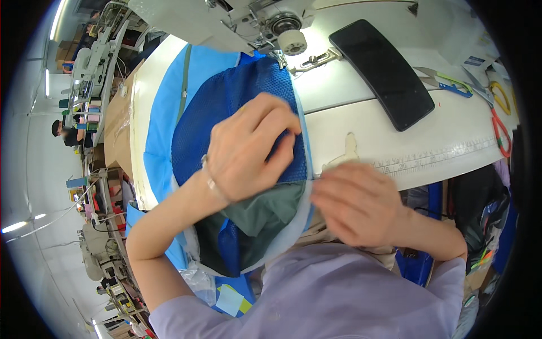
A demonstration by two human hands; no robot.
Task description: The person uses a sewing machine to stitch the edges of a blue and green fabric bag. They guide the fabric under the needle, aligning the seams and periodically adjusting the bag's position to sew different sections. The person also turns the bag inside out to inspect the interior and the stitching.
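A blue mesh fabric piece (212, 104), joined to light blue cloth (161, 130) and dark green cloth (271, 209), lies under the sewing machine's needle area (280, 59). Across the mesh rests my left hand (248, 150), fingers curled, with thumb and forefinger closed on it near its right edge. My right hand (355, 203) is at that edge lower down, where mesh and green cloth meet; its fingers are pressed together on the fabric edge and slightly smeared by motion. The green cloth hangs toward my lap in folds with a pale border.
A black phone (384, 73) lies right of the needle. Beyond it are scissors (446, 82) and red-handled scissors (499, 133). A printed ruler (435, 157) runs along the table's front, beside a pale cut-out piece (345, 151). Another person (70, 134) is far left, among sewing machines.
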